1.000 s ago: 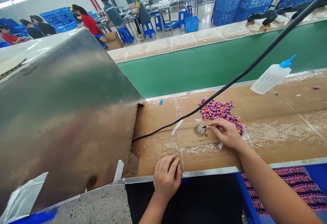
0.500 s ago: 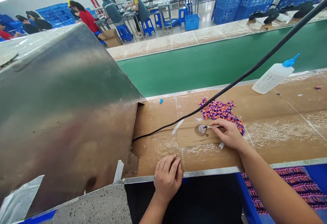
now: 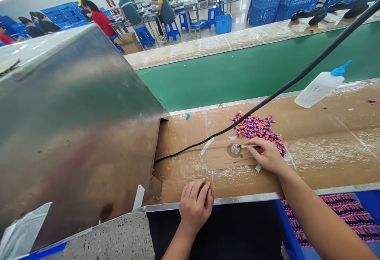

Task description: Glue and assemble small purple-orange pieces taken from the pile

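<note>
My right hand (image 3: pixel 265 155) pinches a thin applicator stick (image 3: pixel 246 146), whose dark tip touches a small glossy puddle of glue (image 3: pixel 235 148) on a cardboard patch (image 3: pixel 225 157). A heap of small purple and orange pieces (image 3: pixel 257 128) lies just beyond that hand, touching its far side. My left hand (image 3: pixel 196 205) rests with curled fingers on the near edge of the cardboard-covered bench (image 3: pixel 332 149). Nothing shows in it. A white squeeze bottle with a blue nozzle (image 3: pixel 319 90) lies on its side at the bench's far edge.
A large stainless steel hood (image 3: pixel 74 113) fills the left side, and a black cable (image 3: pixel 261 105) runs from it across the bench. A green conveyor belt (image 3: pixel 231 82) lies beyond. Patterned strips sit in a blue bin (image 3: pixel 335 212) at lower right. Co-workers sit at far tables among blue crates.
The view has drifted slightly, so the bottle and background sit a little higher and further right. Both hands stay in nearly the same place, with the stick still at the glue.
</note>
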Demonstrator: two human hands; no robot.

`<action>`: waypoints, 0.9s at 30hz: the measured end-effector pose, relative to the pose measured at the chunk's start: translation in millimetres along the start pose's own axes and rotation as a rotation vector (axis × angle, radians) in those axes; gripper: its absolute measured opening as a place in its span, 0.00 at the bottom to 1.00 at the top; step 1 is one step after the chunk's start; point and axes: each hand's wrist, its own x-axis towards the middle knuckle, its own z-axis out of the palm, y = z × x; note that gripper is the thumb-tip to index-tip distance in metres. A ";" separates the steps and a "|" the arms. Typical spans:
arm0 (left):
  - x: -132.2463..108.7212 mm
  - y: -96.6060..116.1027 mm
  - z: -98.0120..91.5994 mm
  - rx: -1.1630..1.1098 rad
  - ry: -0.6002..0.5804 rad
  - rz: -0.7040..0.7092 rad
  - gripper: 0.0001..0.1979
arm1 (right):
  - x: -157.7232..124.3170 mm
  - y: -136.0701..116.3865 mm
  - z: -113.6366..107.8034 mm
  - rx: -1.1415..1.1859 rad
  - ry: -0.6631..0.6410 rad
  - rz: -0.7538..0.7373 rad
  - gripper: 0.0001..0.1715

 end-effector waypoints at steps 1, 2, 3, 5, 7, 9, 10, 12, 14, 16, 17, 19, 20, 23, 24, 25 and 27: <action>-0.6 -0.1 0.3 0.001 0.001 0.001 0.07 | -0.4 -0.1 0.1 0.008 0.000 0.001 0.14; -1.3 -0.3 0.6 0.002 0.000 0.001 0.07 | -0.8 -0.5 0.1 0.015 -0.002 0.000 0.14; -1.9 -0.4 0.9 0.002 -0.001 0.000 0.07 | -1.1 -1.0 0.1 0.020 -0.007 -0.001 0.14; -2.6 -0.6 1.2 0.003 -0.004 -0.002 0.07 | -1.7 -2.0 0.2 0.026 -0.021 0.000 0.14; -2.4 -0.5 1.0 0.005 -0.002 -0.004 0.07 | -2.0 -2.4 0.5 0.026 -0.021 0.008 0.15; -1.4 -0.3 0.5 0.008 -0.001 -0.001 0.07 | -1.9 -1.9 1.1 0.024 0.004 0.022 0.15; -0.8 -0.1 0.2 0.008 -0.001 0.001 0.07 | -1.8 -1.5 1.3 0.023 0.017 0.030 0.15; 0.1 0.3 -0.2 0.007 0.003 0.006 0.07 | -1.5 -0.9 1.5 0.025 0.024 0.040 0.15; 0.3 0.7 -0.1 0.006 0.006 0.005 0.07 | -1.5 -0.9 1.1 0.029 0.002 0.038 0.16; 0.0 0.9 0.1 0.008 0.008 0.004 0.07 | -1.7 -1.5 0.6 0.032 -0.024 0.028 0.16; -0.2 0.9 0.3 0.009 0.007 0.003 0.07 | -1.9 -1.8 0.5 0.033 -0.032 0.026 0.16; -0.7 1.0 0.4 0.011 0.006 0.001 0.07 | -2.4 -1.9 0.7 0.038 -0.035 0.032 0.16; -0.9 1.0 0.4 0.012 0.005 -0.001 0.07 | -2.7 -1.6 1.0 0.044 -0.029 0.039 0.17; -0.8 1.1 0.0 0.015 0.005 -0.002 0.07 | -3.0 0.1 2.1 0.063 -0.001 0.061 0.17; -0.6 1.1 -0.2 0.014 0.006 -0.001 0.07 | -2.9 0.7 2.3 0.065 0.007 0.067 0.17; -0.3 1.2 -0.4 0.014 0.006 0.001 0.07 | -2.7 1.1 2.3 0.063 0.009 0.072 0.17; 0.4 1.1 -0.8 0.013 0.005 0.004 0.07 | -2.2 1.2 1.9 0.050 0.004 0.070 0.18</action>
